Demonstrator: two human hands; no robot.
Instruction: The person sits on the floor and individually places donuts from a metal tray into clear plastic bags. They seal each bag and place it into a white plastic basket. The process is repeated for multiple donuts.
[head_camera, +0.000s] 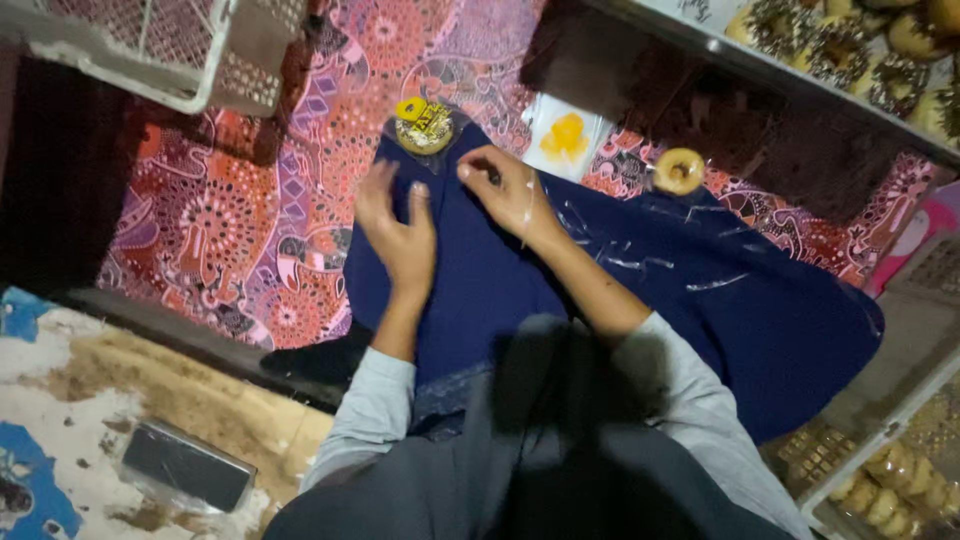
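Two hands on blue cloth

Two bare hands work on a dark blue cloth (620, 290) spread over a patterned mat (250, 230) of pink, purple and red. The cloth runs from the person's lap up to a point near the top of the view and fans out wide to the right, where pale chalk-like strokes (640, 262) cross it.

The left hand (398, 225) lies flat on the cloth, fingers stretched and loose, grasping nothing. The right hand (508, 190) sits just beside it, thumb and forefinger pinched together on the cloth near its upper edge; whether something small is held between them cannot be told. A thin pale strand (527, 210) hangs across the back of that hand.

Just above the hands, at the tip of the cloth, rests a round tin (424, 125) with a yellow piece on top. A tape roll (679, 171) lies on the cloth's upper right edge. Between them, a white packet (565, 135) with a yellow blotch sits on the mat.

A white crate (190, 50) stands at upper left. A dark flat phone (188, 466) lies on the worn floor at lower left. Trays of beads (880, 480) fill the lower right corner.
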